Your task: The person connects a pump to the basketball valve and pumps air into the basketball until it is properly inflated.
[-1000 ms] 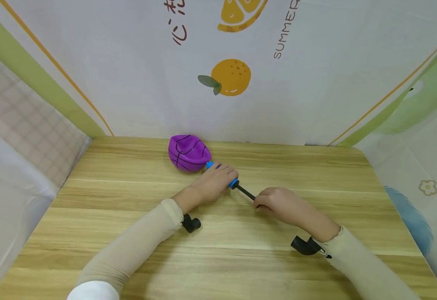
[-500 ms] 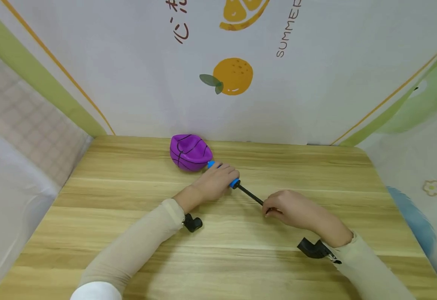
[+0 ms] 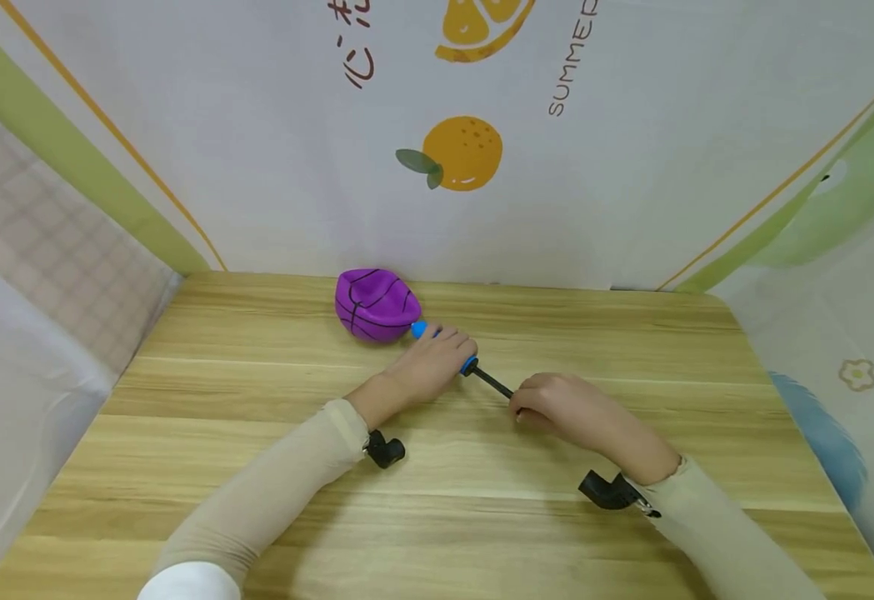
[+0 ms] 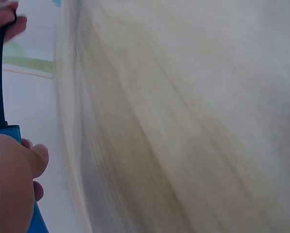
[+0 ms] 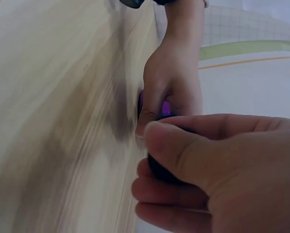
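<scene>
A dented purple ball (image 3: 377, 307) with black seam lines lies near the back edge of the table. The blue tip of a ball pump (image 3: 493, 382) meets its lower right side. My left hand (image 3: 431, 367) wraps round the pump's blue barrel (image 4: 5, 130), covering most of it. Farther right, my right hand (image 3: 560, 408) grips the end of the black rod that sticks out of the barrel. Up close in the right wrist view, the thumb and fingers curl round a dark handle (image 5: 164, 170), mostly hidden by them.
Wood-grain table (image 3: 451, 533) spreads under both arms. A white cloth (image 3: 294, 183) printed with fruit and lettering hangs right behind the table's back edge. Black camera mounts (image 3: 386, 450) stick out from both wrists.
Half a second ago the right hand had drawn the rod farther out to the lower right. Now it is back closer to the barrel. The left hand and ball stay in place.
</scene>
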Demonstrator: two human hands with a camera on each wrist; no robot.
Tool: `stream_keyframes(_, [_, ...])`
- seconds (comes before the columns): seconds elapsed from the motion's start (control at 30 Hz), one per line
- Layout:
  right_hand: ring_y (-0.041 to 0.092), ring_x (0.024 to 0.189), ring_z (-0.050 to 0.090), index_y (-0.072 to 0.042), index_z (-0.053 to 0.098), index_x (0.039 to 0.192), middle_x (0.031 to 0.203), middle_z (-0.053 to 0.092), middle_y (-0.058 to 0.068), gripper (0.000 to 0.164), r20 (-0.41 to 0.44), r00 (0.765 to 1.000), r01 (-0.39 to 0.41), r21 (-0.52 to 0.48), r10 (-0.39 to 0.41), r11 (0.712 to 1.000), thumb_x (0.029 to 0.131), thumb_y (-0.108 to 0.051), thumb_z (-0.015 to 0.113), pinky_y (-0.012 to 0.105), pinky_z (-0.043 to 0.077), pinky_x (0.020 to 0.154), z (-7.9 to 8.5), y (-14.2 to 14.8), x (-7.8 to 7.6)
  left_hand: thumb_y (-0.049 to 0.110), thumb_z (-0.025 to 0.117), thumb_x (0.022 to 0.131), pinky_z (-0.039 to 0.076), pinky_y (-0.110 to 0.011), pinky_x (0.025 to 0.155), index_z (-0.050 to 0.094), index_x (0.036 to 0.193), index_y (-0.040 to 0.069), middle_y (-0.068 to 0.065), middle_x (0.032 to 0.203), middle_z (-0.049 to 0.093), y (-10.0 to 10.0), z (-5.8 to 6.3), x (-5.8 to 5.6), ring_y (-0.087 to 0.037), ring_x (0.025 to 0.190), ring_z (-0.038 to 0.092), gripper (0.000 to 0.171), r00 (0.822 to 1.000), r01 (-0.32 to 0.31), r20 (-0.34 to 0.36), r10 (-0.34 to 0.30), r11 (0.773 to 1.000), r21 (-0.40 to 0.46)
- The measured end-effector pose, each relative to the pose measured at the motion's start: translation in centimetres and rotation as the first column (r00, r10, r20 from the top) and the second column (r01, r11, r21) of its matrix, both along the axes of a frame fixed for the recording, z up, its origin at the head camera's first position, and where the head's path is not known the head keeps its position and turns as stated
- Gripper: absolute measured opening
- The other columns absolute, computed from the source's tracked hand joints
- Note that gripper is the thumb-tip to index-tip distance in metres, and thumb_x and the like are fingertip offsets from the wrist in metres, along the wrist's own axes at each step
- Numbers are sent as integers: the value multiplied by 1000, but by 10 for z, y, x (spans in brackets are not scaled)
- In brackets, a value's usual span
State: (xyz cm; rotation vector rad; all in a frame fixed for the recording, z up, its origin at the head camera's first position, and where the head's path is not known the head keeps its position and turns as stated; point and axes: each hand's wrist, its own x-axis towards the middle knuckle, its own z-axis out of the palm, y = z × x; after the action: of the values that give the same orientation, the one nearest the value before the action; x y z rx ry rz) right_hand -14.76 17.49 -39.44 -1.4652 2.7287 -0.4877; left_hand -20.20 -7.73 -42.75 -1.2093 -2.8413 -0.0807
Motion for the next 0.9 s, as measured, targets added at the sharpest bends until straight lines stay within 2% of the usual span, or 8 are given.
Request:
stream_keyframes(0.3, [13,82,66,-11,74,94,90,69,-2,7,-116,993,-21,-28,18,999,89,-6,76,27,56,72,-9,-27,-19,8,67,95,32,-48,114,58,115,13,-3,121,62,3,-1,2,-24,123,53,22,999,-32,11,32,999,6])
stream_keyframes(0.5, [13,80,65,-12,73,91,85,67,-3,7,-181,983,-22,-4,21,1000,88,-8,78,26,55,71,-18,-40,-27,5,63,98,32,-48,114,59,115,13,-3,121,62,2,-6,2,-24,123,52,20,999,-18,35,17,999,26])
stream_keyframes(0.73, [14,78,66,-9,74,91,85,69,-1,4,-186,982,-30,-10,28,1000,89,-7,77,26,56,71,-20,-43,-27,14,73,92,33,-44,113,60,113,16,0,117,64,0,-7,0,-22,121,53,24,1000,-5,16,4,999,50])
stream_keyframes(0.9, [14,77,66,-10,74,90,85,70,0,4,-184,982,-41,17,44,999,90,-6,76,26,56,70,-16,-34,-21,17,73,93,33,-43,113,59,111,18,2,113,63,-1,-6,-2,-21,119,54,23,1000,18,20,-19,999,45])
